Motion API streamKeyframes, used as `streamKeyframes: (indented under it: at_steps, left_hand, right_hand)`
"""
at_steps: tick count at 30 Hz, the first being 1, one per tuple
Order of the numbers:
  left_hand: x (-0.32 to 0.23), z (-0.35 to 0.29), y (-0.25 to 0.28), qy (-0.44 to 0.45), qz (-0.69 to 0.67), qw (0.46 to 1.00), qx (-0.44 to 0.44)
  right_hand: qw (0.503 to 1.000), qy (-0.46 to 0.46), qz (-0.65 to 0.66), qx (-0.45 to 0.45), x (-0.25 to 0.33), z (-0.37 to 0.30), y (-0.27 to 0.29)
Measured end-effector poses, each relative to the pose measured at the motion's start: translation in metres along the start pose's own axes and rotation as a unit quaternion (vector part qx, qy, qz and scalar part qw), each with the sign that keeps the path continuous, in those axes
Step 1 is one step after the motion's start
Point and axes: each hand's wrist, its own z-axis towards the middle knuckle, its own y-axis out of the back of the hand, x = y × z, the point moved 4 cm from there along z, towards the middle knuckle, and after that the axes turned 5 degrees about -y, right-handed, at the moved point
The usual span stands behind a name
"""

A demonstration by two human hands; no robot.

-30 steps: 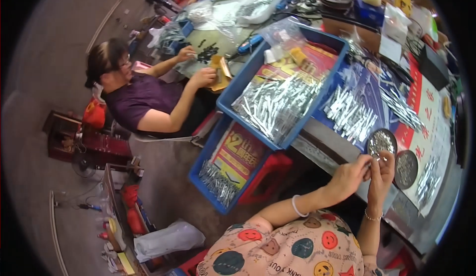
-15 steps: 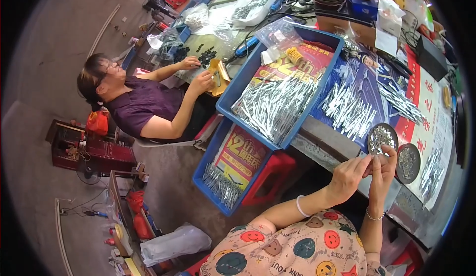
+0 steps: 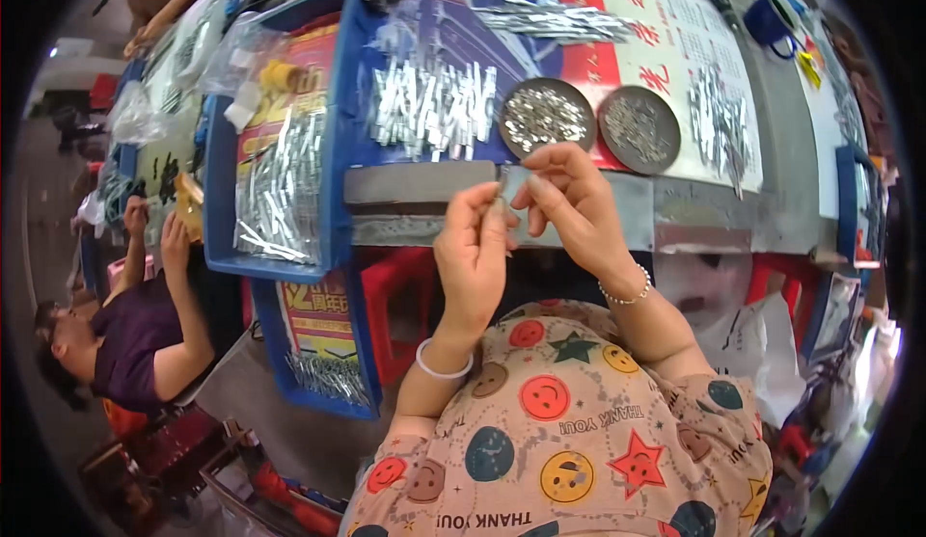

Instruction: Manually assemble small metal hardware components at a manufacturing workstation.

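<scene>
My left hand [image 3: 475, 265] is closed, thumb and forefinger pinching a short, thin metal strip [image 3: 503, 179] that points up over the table's front edge. Close beside it on the right, my right hand [image 3: 574, 211] has its thumb and forefinger bent toward each other. Whatever sits between those right fingertips is too small to make out. Just beyond my hands stand two round dark dishes: the left dish [image 3: 505, 130] holds small shiny metal pieces, the right dish [image 3: 674, 142] smaller, duller bits. A spread of silver metal strips [image 3: 434, 108] lies left of the dishes.
A blue tray [image 3: 340, 142] of strips on printed paper stands at the left, with a lower blue tray [image 3: 359, 344] beneath. More strips [image 3: 719, 127] lie at the right. A blue mug [image 3: 770, 24] stands far right. A co-worker [image 3: 145, 330] sits at the left.
The view has turned to the right, so trays and co-worker now appear further left. My hands, whose fingertips were together over the table edge, are now slightly apart.
</scene>
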Motion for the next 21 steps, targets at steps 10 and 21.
streamKeyframes:
  at_steps: [10,21]
  left_hand:
    - [0.000,-0.006,-0.015,-0.210,0.277,0.937,-0.026]
    - [-0.004,-0.021,-0.010,-0.011,0.003,0.997,0.071]
  right_hand:
    - [0.999,-0.032,-0.027,-0.011,-0.009,-0.015,0.030]
    - [0.986,-0.080,-0.137,0.041,-0.025,-0.033,0.014]
